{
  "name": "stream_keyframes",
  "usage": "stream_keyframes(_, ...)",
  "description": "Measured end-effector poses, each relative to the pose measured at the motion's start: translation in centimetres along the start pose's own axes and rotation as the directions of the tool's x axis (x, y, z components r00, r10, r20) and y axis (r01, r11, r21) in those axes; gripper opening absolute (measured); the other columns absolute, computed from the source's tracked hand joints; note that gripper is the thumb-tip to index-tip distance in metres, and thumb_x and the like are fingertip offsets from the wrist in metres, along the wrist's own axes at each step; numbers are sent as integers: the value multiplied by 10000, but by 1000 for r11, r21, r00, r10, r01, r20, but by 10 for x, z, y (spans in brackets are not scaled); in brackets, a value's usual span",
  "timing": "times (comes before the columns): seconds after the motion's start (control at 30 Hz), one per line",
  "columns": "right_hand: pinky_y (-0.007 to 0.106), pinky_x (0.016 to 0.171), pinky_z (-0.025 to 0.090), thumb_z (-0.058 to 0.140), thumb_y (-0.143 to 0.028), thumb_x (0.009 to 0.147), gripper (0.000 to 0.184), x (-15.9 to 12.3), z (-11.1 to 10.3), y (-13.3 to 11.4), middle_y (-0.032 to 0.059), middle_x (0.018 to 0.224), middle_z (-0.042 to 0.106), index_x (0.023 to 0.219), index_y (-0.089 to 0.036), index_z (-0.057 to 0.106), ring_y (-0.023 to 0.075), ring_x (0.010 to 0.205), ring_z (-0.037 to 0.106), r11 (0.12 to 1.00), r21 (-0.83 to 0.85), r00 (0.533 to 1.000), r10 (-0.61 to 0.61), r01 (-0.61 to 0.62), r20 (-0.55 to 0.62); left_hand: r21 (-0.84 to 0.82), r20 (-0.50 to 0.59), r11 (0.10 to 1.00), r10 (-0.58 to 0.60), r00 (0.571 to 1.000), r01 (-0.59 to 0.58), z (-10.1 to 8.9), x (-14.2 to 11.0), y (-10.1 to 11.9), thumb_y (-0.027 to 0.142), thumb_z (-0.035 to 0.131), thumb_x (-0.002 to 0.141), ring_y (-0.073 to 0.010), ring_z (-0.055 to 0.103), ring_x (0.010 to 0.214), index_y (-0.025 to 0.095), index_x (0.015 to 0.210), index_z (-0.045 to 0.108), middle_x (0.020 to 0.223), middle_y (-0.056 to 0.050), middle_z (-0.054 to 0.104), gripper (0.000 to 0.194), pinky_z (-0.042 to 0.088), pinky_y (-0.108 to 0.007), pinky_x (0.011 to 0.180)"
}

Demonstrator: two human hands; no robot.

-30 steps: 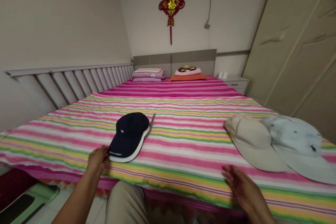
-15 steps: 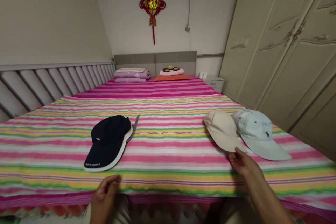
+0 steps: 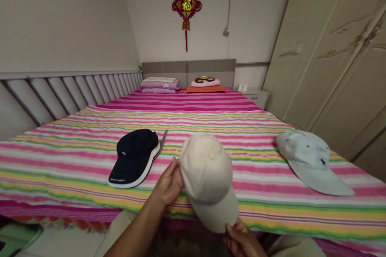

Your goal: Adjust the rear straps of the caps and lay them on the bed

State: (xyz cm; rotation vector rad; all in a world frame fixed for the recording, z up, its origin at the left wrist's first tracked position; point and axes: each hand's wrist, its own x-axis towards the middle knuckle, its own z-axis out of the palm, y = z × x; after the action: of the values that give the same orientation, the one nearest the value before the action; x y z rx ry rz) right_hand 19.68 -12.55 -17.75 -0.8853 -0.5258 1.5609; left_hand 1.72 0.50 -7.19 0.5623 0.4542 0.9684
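Note:
I hold a beige cap (image 3: 208,176) up in front of me over the near edge of the bed. My left hand (image 3: 169,184) grips its crown at the left side. The tip of its brim is pinched from below by my right hand (image 3: 241,239). A navy cap with a white brim edge (image 3: 135,156) lies on the striped sheet to the left. Over to the right, a pale blue cap (image 3: 310,158) rests on the sheet.
The bed (image 3: 193,120) has a pink, yellow and green striped sheet, with folded bedding (image 3: 159,85) and a pillow (image 3: 206,84) at the headboard. A slatted rail (image 3: 69,96) lines the left wall. Wardrobe doors (image 3: 337,60) stand at the right. A nightstand (image 3: 255,96) sits beyond.
My right hand took the beige cap from beside the pale blue cap and brought it to the middle. My left hand rose from the bed's edge and gripped its crown.

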Motion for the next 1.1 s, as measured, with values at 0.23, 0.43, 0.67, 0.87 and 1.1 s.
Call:
stream_keyframes(0.23,207,440,321,718,-395,566,251,10,-31,-14,-28,493,528,532,-167,619,93,455,402,863,-502,994,4,52,111,77,173,996,-54,983,41,10,-26,7,139,633,612,-159,632,627,134,852,639,664,-29,676,240,460,-264,688)
stream_keyframes(0.43,288,736,412,544,-449,760,297,2,46,-101,57,845,638,878,-200,654,204,830,554,642,-674,924,-334,366,184,290,344,904,-405,847,314,18,-42,0,168,686,452,-223,611,750,75,922,647,821,-123,679,481,427,-284,675)
stream_keyframes(0.67,179,366,181,615,-465,705,344,9,82,-84,-63,456,435,611,-175,455,38,354,271,895,-427,933,36,129,358,353,187,898,-342,921,262,16,-45,-5,188,694,575,-138,595,586,86,789,689,688,-90,674,237,423,-229,598)
stream_keyframes(0.87,170,367,191,646,-407,694,312,11,86,-79,-58,451,465,612,-169,463,38,355,308,963,-256,943,11,79,333,436,26,861,-304,952,262,15,-42,-17,216,730,568,-83,518,444,97,659,685,536,-44,632,157,387,-193,480)
stream_keyframes(1.1,167,346,155,622,-382,721,278,10,89,-77,-40,505,526,631,-169,467,31,346,296,966,-245,934,9,84,357,409,11,874,-292,956,262,8,-38,-23,216,715,585,-66,492,422,100,694,694,522,-39,623,161,356,-181,453)
